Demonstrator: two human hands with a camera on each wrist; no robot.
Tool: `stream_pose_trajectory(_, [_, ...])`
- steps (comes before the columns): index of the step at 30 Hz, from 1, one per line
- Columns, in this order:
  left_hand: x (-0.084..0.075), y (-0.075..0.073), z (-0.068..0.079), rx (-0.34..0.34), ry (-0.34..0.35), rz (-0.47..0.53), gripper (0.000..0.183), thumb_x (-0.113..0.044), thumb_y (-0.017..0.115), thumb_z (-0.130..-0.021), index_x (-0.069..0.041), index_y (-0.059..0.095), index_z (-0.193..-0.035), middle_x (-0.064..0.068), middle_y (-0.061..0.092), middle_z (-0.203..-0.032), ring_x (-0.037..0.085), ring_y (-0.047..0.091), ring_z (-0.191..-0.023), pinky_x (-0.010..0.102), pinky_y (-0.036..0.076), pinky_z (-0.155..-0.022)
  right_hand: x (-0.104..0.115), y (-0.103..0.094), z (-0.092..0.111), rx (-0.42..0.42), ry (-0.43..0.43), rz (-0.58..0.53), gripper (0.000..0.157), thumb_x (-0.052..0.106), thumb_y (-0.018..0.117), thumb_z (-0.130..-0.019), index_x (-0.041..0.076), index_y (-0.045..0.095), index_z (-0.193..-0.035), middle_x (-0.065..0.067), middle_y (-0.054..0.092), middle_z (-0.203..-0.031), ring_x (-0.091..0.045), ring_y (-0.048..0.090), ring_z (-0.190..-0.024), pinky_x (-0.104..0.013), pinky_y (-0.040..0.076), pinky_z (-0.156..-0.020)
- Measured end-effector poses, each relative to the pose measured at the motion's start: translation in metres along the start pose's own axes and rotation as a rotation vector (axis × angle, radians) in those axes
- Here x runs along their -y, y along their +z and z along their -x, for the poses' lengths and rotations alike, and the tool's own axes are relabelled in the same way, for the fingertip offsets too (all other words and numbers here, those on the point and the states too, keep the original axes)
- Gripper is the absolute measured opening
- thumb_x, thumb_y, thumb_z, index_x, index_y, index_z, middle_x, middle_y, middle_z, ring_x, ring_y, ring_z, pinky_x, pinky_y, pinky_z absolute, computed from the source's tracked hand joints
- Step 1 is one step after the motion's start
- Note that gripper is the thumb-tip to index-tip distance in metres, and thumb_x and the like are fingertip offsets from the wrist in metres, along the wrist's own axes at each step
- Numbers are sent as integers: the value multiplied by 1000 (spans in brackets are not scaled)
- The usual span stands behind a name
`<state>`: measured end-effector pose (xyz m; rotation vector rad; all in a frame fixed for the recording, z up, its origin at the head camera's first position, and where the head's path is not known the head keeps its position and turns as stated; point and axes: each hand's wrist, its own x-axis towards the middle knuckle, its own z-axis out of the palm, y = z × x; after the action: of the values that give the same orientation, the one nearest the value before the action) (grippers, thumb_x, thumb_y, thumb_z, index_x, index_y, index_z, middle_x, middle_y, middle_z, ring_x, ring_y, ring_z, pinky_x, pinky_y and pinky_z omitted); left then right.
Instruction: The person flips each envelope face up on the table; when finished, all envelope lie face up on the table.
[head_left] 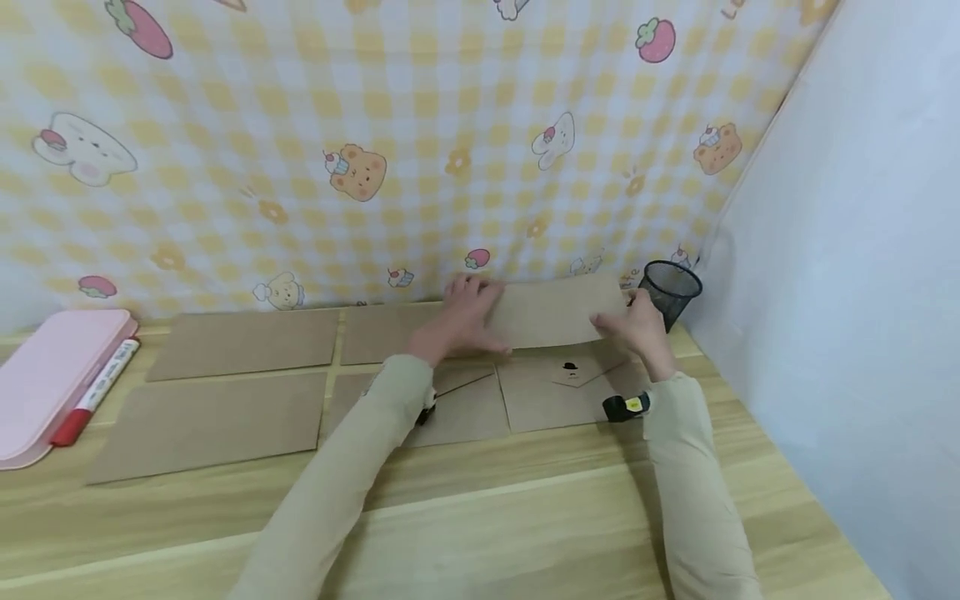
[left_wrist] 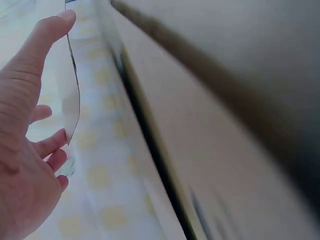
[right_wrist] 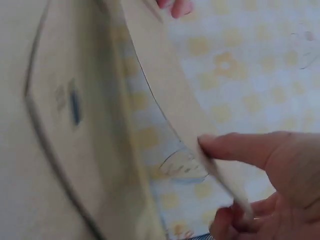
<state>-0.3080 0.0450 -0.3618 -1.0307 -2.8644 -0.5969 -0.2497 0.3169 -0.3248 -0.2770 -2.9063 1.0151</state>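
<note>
A brown kraft paper envelope (head_left: 558, 312) is raised above the back row, its face tilted toward me. My left hand (head_left: 461, 321) holds its left end, thumb on the near edge and fingers on the far side. At the right end, my right hand (head_left: 641, 329) pinches the envelope between thumb and fingers. The right wrist view shows this held envelope (right_wrist: 165, 75) bowed slightly between both hands. Below it on the table lies another envelope (head_left: 532, 404), flap side up, with a small black print. Beside that one, a second flap-side-up envelope (head_left: 472, 417) is partly hidden by my left forearm.
Further left lie plain brown envelopes in a back row (head_left: 247, 343) and a front row (head_left: 217, 425). A pink case (head_left: 60, 375) and a red-and-white marker (head_left: 97, 392) are at the far left. A black mesh pen cup (head_left: 671, 287) stands close by my right hand, against the patterned curtain (head_left: 420, 100).
</note>
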Motion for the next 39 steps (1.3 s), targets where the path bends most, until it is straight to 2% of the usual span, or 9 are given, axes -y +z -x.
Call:
stream_pose_trajectory(5, [1,-16,37,-97,0,104,101,-50,81,-63,-5,35,-141,18,32,-137,32,29,-126,48,19,-106,17,-4,12,40,-155,-29,87,37,62,-87,-2,11,-146,-36,38,-132,-47,40,-118,-56,35,-93])
stream_pose_trajectory(8, [1,-37,63,-131,-6,162,102,-46,82,-64,-2,33,-141,19,29,-139,33,33,-124,47,29,-102,30,-3,18,61,-259,-27,83,42,62,-87,2,18,-146,-31,47,-123,-41,53,-103,-52,42,-85])
stream_pose_trajectory(13, [-8,-81,95,-218,40,61,107,-48,83,-60,0,32,-141,21,29,-137,34,35,-121,46,33,-99,46,-5,30,145,-353,-57,64,45,60,-87,4,34,-130,-15,57,-90,-24,58,-71,-38,43,-62])
stream_pose_trajectory(18, [-19,-109,108,-249,107,-41,115,-49,83,-58,0,25,-144,22,27,-138,35,33,-121,47,30,-100,54,-18,47,189,-438,-218,40,32,59,-91,2,38,-107,-12,50,-85,-27,56,-71,-32,44,-57])
stream_pose_trajectory(22, [-16,-111,117,-203,143,-28,119,-44,85,-58,-3,18,-147,20,24,-139,33,31,-123,46,32,-99,56,-27,58,302,-516,-411,21,19,55,-95,3,43,-102,-10,49,-93,-25,54,-68,-30,48,-60])
stream_pose_trajectory(26, [-12,-104,123,-139,173,12,126,-55,83,-56,-10,11,-150,16,15,-147,30,26,-129,47,34,-98,56,-27,67,422,-523,-640,9,11,51,-96,4,46,-100,-5,49,-86,-16,49,-63,-28,50,-62])
stream_pose_trajectory(32, [-17,-102,125,-133,205,26,130,-71,74,-54,-10,11,-150,15,14,-150,33,11,-138,51,16,-107,56,-24,70,335,-495,-834,5,6,53,-94,5,49,-97,-1,51,-81,-10,45,-68,-21,49,-59])
stream_pose_trajectory(34, [-18,-103,127,-118,194,-5,130,-70,74,-55,-8,9,-150,17,16,-149,35,15,-136,51,14,-107,56,-24,70,338,-495,-872,5,5,53,-94,4,49,-97,-1,50,-80,-10,44,-66,-20,49,-58])
stream_pose_trajectory(39, [-20,-104,129,-97,177,-55,126,-60,78,-60,-4,8,-149,20,23,-145,36,22,-131,49,15,-106,57,-26,71,351,-509,-838,6,5,54,-94,4,49,-97,-2,51,-79,-12,46,-65,-24,50,-60])
